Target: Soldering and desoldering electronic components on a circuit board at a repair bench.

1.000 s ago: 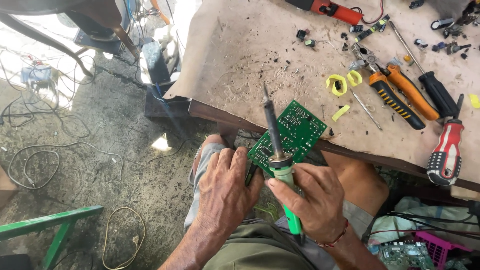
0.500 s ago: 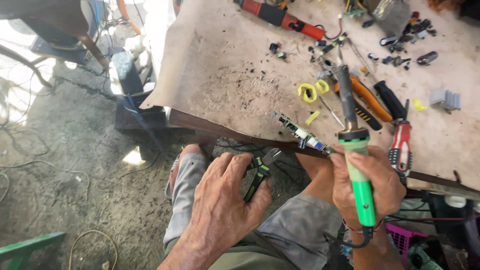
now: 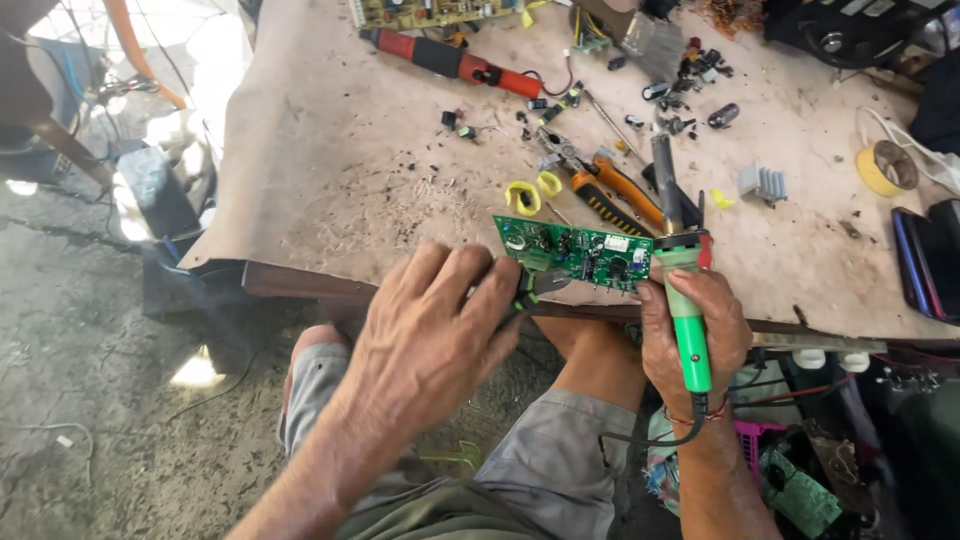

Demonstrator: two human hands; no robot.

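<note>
My left hand (image 3: 432, 332) holds a green circuit board (image 3: 578, 252) by its left end, component side up, level over the near edge of the table (image 3: 330, 180). My right hand (image 3: 690, 330) grips a soldering iron with a green handle (image 3: 689, 318). The iron's dark shaft points up and away past the board's right end. A black cord runs from the handle's lower end around my wrist. My knees in grey shorts are below the table edge.
Pliers with orange-black handles (image 3: 612, 200), two yellow rings (image 3: 530, 192), a red-handled tool (image 3: 450, 58), small loose components, a grey heat sink (image 3: 762, 183), a yellow tape roll (image 3: 885, 168) and a dark phone (image 3: 925, 260) lie on the table. Wires and dirt floor on the left.
The circuit board has turned from edge-on beside my left palm to flat, component side up, over the table edge. My right hand with the iron has moved next to its right end.
</note>
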